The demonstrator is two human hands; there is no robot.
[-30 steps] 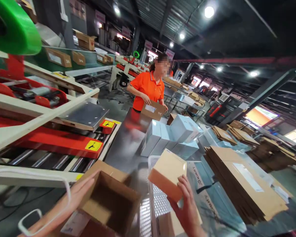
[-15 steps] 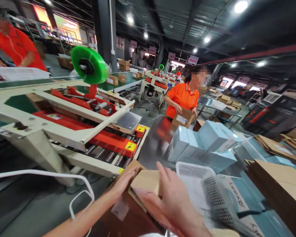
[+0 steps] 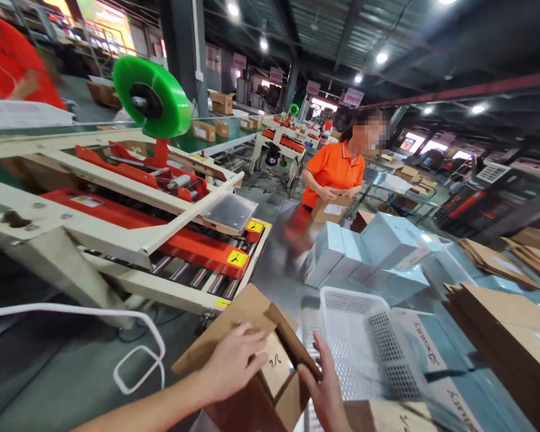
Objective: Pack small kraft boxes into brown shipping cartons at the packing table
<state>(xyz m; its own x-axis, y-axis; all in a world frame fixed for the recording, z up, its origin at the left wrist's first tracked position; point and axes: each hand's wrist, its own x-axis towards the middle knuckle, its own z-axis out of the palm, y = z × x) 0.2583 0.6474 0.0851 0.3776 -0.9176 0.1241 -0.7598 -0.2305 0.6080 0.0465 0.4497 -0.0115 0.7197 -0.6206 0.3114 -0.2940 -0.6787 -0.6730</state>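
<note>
An open brown cardboard carton (image 3: 216, 330) is tilted in front of me with its flaps spread. Inside it lies a smaller tan box (image 3: 276, 363) with a handwritten mark on top. My left hand (image 3: 234, 363) reaches over the carton's near-left side, its fingers bent over the edge beside the smaller box. On the other side my right hand (image 3: 326, 390) has the right flap between thumb and fingers. Part of the carton's lower body is hidden by my left forearm.
A taping machine (image 3: 198, 252) with a green tape roll (image 3: 150, 96) stands left. Right are a white basket (image 3: 355, 294), light blue boxes (image 3: 389, 240) and flat cardboard (image 3: 499, 324). A co-worker (image 3: 335, 171) in orange holds a carton; another person (image 3: 18, 66) is far left.
The smaller box has gone down into the carton. My left hand has moved onto the carton's side, my right hand to its right flap. The view has shifted slightly.
</note>
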